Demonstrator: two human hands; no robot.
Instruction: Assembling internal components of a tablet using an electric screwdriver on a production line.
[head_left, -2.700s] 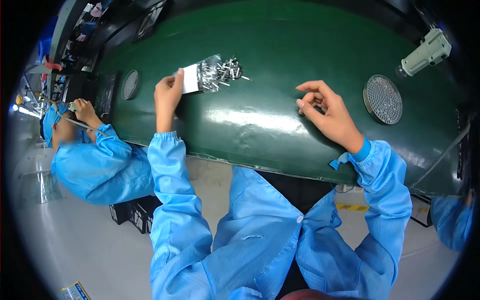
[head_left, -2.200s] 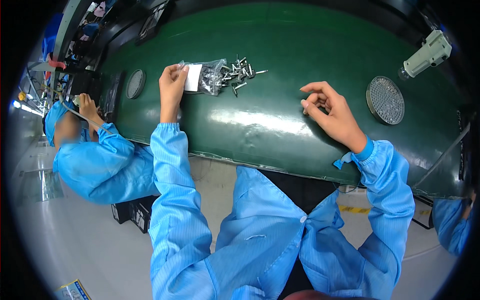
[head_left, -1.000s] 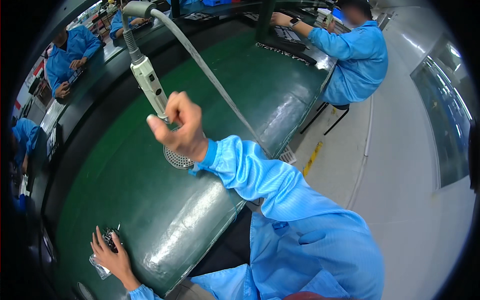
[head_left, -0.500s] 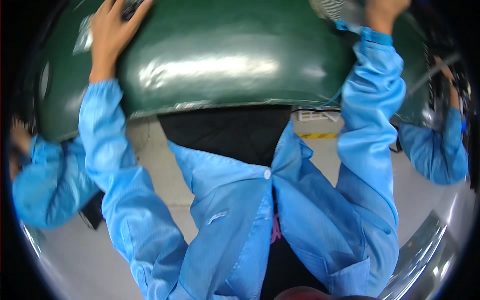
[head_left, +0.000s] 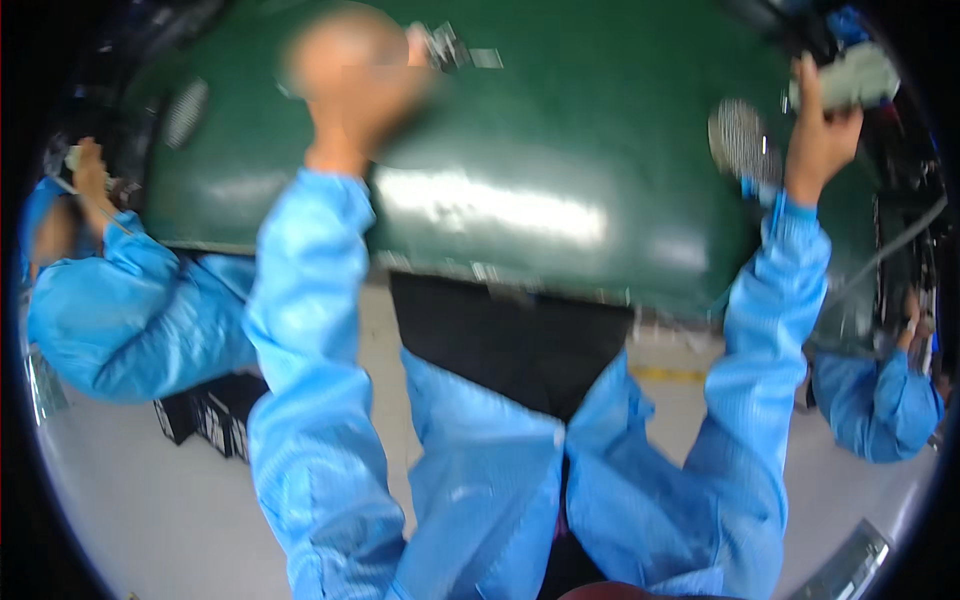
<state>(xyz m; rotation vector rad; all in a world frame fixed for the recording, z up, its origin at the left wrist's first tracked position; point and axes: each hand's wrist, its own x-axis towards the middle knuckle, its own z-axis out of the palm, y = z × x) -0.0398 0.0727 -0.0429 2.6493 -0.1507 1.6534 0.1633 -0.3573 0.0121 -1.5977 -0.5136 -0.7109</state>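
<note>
My left hand (head_left: 350, 85) is raised over the far left of the green mat (head_left: 520, 200) and is badly blurred, so its grip is unclear. Just right of it lies a small clear bag with metal parts (head_left: 455, 48). My right hand (head_left: 818, 135) reaches up at the far right, fingers wrapped round a pale grey hanging power tool (head_left: 850, 78). A round metal mesh disc (head_left: 740, 140) sits in the mat just left of that hand. Both arms wear blue sleeves.
A second round mesh disc (head_left: 186, 100) sits at the mat's left end. A person in blue (head_left: 120, 310) works at the left, another blue sleeve (head_left: 880, 400) shows at the right. A grey cable (head_left: 890, 250) hangs at the right. Black crates (head_left: 205, 420) stand on the floor.
The view has swung about and tipped back toward the bench. My right hand rose from the mat to the hanging tool and closed on it. My left hand stayed near the parts bag.
</note>
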